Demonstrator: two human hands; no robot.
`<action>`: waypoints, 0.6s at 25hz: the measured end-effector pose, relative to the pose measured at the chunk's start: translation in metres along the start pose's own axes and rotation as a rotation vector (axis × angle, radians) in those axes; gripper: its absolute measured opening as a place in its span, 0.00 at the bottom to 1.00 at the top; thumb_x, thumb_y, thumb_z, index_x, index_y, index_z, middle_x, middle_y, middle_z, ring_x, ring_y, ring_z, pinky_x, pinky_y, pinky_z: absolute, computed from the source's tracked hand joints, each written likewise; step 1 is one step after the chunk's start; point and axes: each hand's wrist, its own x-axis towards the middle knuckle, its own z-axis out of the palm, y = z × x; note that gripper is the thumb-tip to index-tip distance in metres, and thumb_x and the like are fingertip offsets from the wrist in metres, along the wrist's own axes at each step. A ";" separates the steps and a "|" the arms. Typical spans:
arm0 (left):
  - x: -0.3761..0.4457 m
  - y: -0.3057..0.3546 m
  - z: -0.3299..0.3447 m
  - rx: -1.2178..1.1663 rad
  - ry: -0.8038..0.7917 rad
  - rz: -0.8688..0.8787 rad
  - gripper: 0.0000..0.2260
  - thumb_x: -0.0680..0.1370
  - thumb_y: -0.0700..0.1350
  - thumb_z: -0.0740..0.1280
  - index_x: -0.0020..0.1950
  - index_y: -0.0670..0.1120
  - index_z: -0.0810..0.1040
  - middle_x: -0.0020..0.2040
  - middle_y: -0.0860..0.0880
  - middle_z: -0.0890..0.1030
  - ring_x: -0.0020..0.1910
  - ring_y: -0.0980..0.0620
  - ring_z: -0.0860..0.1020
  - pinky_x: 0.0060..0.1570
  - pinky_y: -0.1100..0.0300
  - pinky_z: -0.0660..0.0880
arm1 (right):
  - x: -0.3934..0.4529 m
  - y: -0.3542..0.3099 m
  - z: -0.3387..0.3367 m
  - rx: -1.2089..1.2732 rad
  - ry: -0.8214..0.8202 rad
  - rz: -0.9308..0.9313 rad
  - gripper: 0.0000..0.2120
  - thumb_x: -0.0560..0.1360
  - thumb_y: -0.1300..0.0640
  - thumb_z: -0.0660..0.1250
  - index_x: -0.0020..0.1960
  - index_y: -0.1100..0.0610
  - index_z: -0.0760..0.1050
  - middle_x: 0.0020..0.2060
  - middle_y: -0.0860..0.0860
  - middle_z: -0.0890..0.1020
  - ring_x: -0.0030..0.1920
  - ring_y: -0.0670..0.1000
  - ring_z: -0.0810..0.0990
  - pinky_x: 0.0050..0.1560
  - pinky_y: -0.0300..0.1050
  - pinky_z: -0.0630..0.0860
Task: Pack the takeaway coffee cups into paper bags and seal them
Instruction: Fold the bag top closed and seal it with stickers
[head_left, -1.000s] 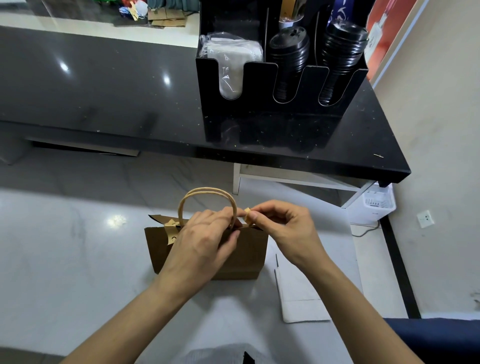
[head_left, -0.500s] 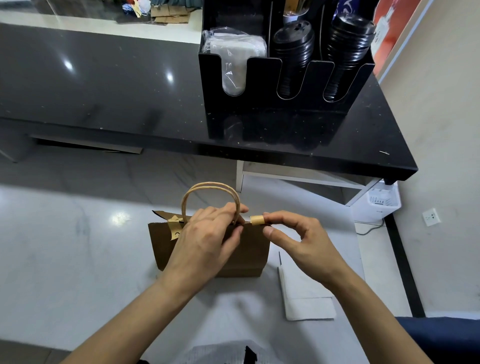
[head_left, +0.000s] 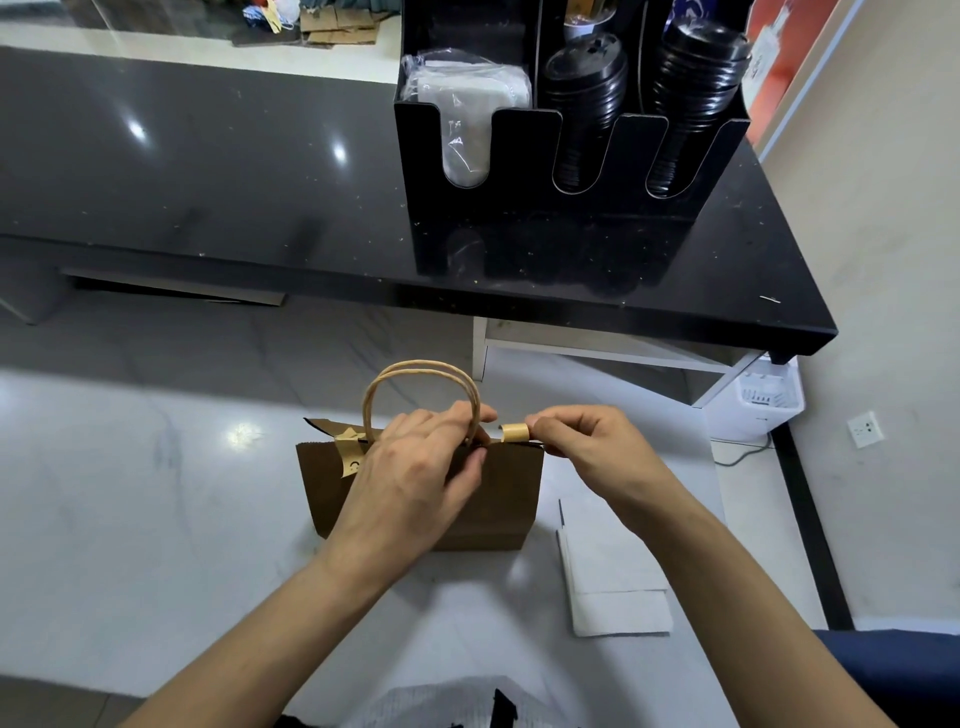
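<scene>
A brown paper bag (head_left: 498, 493) stands upright on the white tabletop (head_left: 130, 493). The left hand (head_left: 415, 478) pinches its top edge by the handles (head_left: 421, 389); the right hand (head_left: 587, 447) pinches a curled sticker (head_left: 514, 432) at the bag's right corner.

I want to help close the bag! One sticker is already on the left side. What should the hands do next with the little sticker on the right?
Probably fold it down. The right hand pinches a curled sticker just above the brown bag rim, while the left hand holds the top together by the handles. Pressing it over the rim would likely seal that side.
</scene>
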 end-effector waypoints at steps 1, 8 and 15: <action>0.000 0.000 0.000 0.001 0.000 0.000 0.16 0.79 0.45 0.70 0.66 0.52 0.74 0.48 0.52 0.82 0.47 0.50 0.78 0.47 0.50 0.77 | 0.000 -0.002 -0.001 -0.002 -0.019 0.004 0.11 0.78 0.59 0.71 0.40 0.48 0.87 0.41 0.61 0.83 0.43 0.55 0.72 0.48 0.51 0.67; 0.001 0.001 -0.002 0.000 -0.014 0.001 0.16 0.79 0.46 0.69 0.66 0.51 0.75 0.49 0.52 0.82 0.48 0.50 0.78 0.47 0.50 0.78 | -0.015 -0.009 -0.006 -0.296 -0.007 -0.177 0.04 0.72 0.53 0.79 0.46 0.48 0.86 0.44 0.42 0.86 0.51 0.42 0.82 0.57 0.36 0.74; 0.000 0.003 -0.003 -0.004 -0.015 0.002 0.16 0.79 0.46 0.68 0.66 0.51 0.74 0.49 0.53 0.82 0.48 0.51 0.78 0.48 0.50 0.78 | -0.013 0.010 -0.001 -0.555 0.083 -0.336 0.12 0.69 0.46 0.79 0.50 0.37 0.82 0.45 0.36 0.81 0.52 0.42 0.77 0.58 0.59 0.73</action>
